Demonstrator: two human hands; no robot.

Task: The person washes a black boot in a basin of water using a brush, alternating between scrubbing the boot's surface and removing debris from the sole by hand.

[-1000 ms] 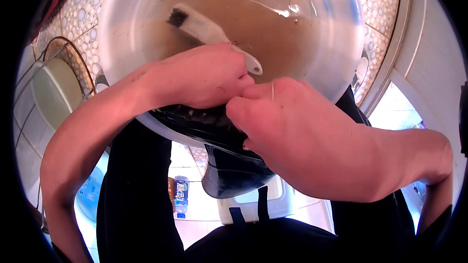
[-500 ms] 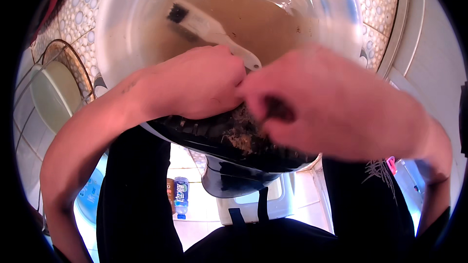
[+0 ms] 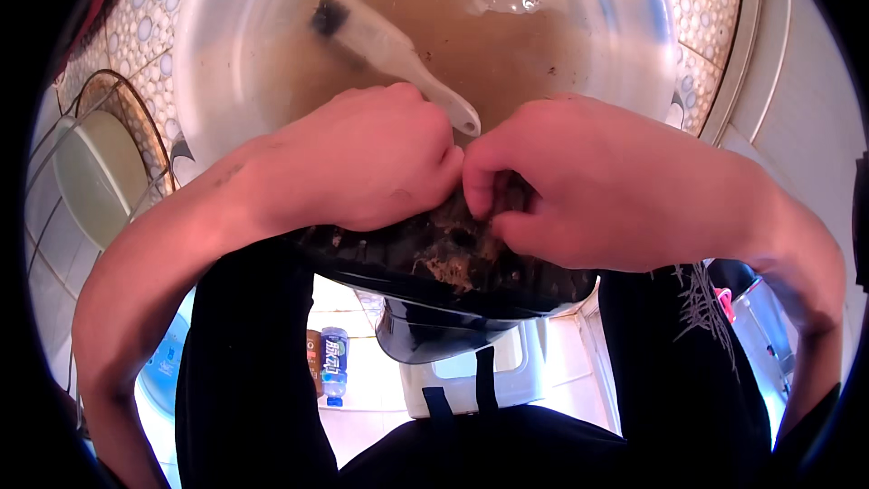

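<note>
A home washing spot: pebble-patterned floor tiles (image 3: 711, 0), a large clear basin (image 3: 226, 63) of murky water, a small white stool (image 3: 507, 371).

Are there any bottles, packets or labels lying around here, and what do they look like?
Small bottle: on the pale floor between the person's legs, lower left of centre; blue wrap-around label with light markings, blue cap end.
Brown bottle: close beside it on its left, mostly hidden; label cannot be made out.
No signs or screens in view.
</note>
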